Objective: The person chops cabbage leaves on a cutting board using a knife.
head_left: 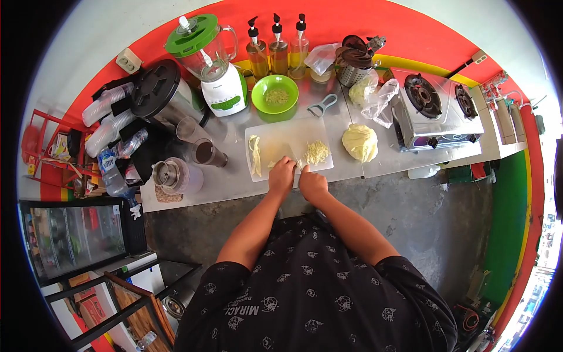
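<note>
A white cutting board [278, 130] lies at the counter's front edge. My left hand [282, 176] is closed with its fingertips pressed on a small piece of cabbage [272, 165] on the board. Beside it, my right hand [314, 185] is closed round a knife [295, 155]; its handle is mostly hidden and the pale blade is hard to make out against the board. A heap of shredded cabbage [317, 152] lies just beyond my right hand. Some cabbage strips [255, 155] rest at the board's left side. A cabbage head [359, 143] sits right of the board.
Behind the board stand a green bowl [286, 111] with shreds inside, a blender [220, 82] and several pump bottles [278, 50]. A peeler [322, 105] lies near the board. To the right is a gas stove [431, 108]; to the left, a dark cup [209, 154] and a jar [179, 176].
</note>
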A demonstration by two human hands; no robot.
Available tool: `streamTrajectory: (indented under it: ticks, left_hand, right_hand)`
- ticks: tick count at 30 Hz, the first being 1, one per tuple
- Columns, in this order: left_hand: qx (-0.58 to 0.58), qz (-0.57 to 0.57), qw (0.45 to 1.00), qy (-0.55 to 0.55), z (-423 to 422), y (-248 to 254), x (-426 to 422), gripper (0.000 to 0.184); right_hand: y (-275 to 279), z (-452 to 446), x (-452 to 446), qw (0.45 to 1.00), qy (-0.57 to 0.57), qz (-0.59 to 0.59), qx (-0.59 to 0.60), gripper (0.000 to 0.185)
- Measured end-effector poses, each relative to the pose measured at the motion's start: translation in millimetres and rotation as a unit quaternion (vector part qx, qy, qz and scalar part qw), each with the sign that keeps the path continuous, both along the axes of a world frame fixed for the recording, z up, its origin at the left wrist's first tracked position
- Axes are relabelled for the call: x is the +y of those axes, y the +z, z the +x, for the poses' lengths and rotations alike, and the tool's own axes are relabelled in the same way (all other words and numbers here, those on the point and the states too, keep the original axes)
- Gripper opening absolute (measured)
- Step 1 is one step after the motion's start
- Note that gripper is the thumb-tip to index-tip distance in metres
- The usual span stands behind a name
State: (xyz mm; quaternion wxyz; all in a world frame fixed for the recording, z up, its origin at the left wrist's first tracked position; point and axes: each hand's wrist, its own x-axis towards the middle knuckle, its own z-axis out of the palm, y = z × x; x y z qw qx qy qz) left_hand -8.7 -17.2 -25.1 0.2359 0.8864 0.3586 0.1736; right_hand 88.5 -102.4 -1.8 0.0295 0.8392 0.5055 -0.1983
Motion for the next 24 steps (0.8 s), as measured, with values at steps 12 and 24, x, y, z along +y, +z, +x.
streamTrajectory:
  ticks: [12, 24]
  left_hand:
    - [-0.008, 0.027, 1.000, 0.004, 1.2, 1.1, -1.5, 0.013]
    - [-0.024, 0.019, 1.000, 0.003, -3.2, 4.1, -0.2, 0.016]
  right_hand:
    - [3.7, -2.1, -7.7, 1.000, -0.012, 0.005, 0.020, 0.024]
    - [-5.9, -4.8, -6.2, 1.000, -0.017, -0.015, 0.000, 0.026]
